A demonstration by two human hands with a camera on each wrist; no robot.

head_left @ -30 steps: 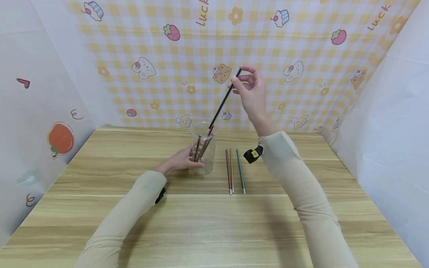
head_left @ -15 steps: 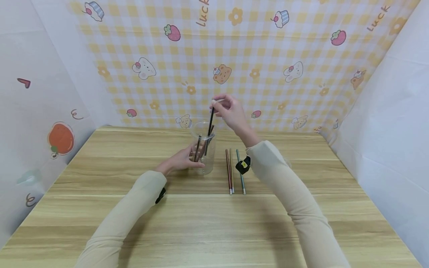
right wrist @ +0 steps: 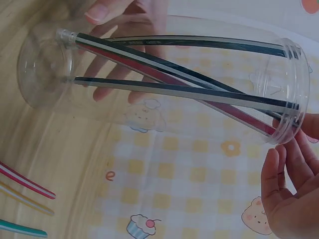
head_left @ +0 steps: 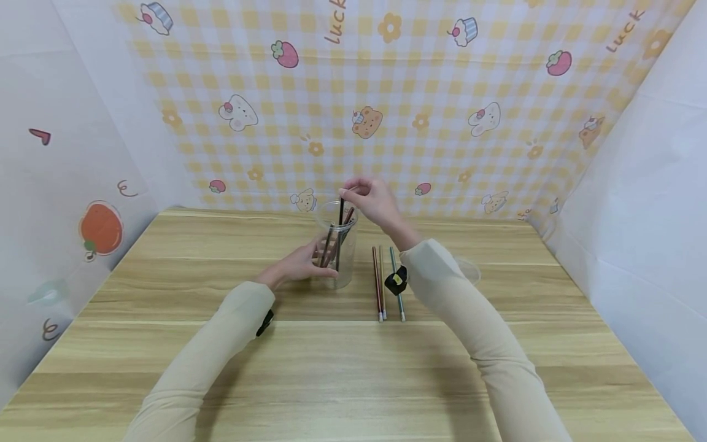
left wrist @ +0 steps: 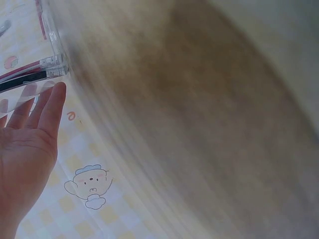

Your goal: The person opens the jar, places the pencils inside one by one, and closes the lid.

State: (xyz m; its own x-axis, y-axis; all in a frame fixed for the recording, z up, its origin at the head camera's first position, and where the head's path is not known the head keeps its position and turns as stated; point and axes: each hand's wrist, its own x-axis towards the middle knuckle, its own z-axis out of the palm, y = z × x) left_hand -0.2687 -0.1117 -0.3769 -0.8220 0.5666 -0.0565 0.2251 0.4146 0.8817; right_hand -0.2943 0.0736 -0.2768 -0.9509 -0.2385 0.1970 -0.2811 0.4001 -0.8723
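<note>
A clear plastic jar (head_left: 345, 275) stands upright on the table, with several dark pencils and a red pencil (right wrist: 219, 109) leaning inside. My left hand (head_left: 301, 263) holds it from the left, thumb in front and fingers behind the wall, which shows through the plastic in the right wrist view. Over the jar's mouth, my right hand (head_left: 372, 201) pinches the top of a black pencil (head_left: 341, 212), most of whose length is down inside the jar. In the right wrist view, the fingertips of that hand are right at the rim.
To the right of the jar lie a red pencil (head_left: 377, 282), a gold pencil (head_left: 382, 276) and a teal pencil (head_left: 401, 304), eraser ends toward me. A clear round lid (head_left: 469, 270) lies partly behind my right sleeve. A patterned cloth (head_left: 309, 92) rises behind the table.
My right hand has come down and to the left, lowering the black pencil into the jar and turning it more upright. My left hand stays on the jar.
</note>
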